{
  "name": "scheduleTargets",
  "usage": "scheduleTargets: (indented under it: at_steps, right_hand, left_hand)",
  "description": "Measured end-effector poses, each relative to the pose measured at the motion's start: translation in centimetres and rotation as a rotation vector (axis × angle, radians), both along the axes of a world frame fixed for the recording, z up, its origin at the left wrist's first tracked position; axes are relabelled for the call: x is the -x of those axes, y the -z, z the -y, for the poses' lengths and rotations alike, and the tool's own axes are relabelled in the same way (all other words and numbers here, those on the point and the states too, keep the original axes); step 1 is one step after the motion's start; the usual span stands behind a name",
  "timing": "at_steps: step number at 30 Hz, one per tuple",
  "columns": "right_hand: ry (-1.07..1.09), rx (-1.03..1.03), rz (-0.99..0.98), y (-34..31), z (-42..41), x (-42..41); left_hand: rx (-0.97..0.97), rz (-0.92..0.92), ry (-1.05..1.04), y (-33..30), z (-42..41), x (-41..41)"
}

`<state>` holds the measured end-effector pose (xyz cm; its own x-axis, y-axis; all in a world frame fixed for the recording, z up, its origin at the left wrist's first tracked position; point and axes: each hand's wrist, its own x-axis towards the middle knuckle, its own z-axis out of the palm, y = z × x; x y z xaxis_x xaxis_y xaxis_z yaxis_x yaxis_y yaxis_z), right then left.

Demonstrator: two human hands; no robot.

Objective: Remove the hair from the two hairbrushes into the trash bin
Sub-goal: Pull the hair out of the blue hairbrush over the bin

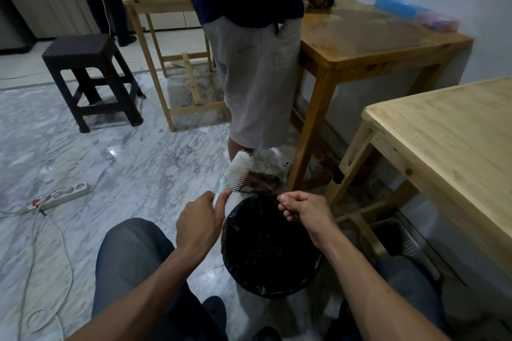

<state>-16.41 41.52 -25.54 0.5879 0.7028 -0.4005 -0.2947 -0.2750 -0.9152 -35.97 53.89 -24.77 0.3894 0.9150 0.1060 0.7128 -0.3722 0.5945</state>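
Observation:
My left hand grips the handle of a white hairbrush, held upright with its bristles facing right, just left of and beyond the trash bin. The black-lined round trash bin stands on the floor between my knees. My right hand hovers over the bin's far rim with its fingertips pinched together; any hair in the pinch is too fine to make out. A second hairbrush is not in view.
A person in grey shorts stands just beyond the bin beside a brown wooden table. A pale wooden table is at my right, a dark stool and a power strip with cables at my left.

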Motion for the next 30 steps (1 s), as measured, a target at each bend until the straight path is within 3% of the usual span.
scheduleTargets:
  at_steps: [7,10,12,16,20,30]
  right_hand:
    - [-0.224,0.42,0.311,2.1,1.6,-0.5]
    - [-0.372,0.507,0.382,1.7,0.9,-0.4]
    - [-0.4,0.444,0.374,0.7,0.1,0.0]
    - [-0.245,0.053,0.119,-0.8,-1.3,0.8]
    - [-0.301,-0.135,0.048,-2.2,-1.6,0.8]
    - [-0.085,0.01,0.134,-0.1,-0.4,0.4]
  left_hand:
    - [0.018,0.057,-0.015,-0.3,-0.3,0.1]
    - [0.001,0.061,0.024,-0.6,0.4,-0.3]
    - [-0.024,0.054,0.054,-0.7,0.8,-0.4]
    - [-0.095,0.005,0.14,-0.9,1.3,-0.6]
    - [-0.169,-0.062,0.218,-1.0,1.5,-0.8]
    - [-0.186,-0.067,0.193,-0.8,1.2,-0.6]
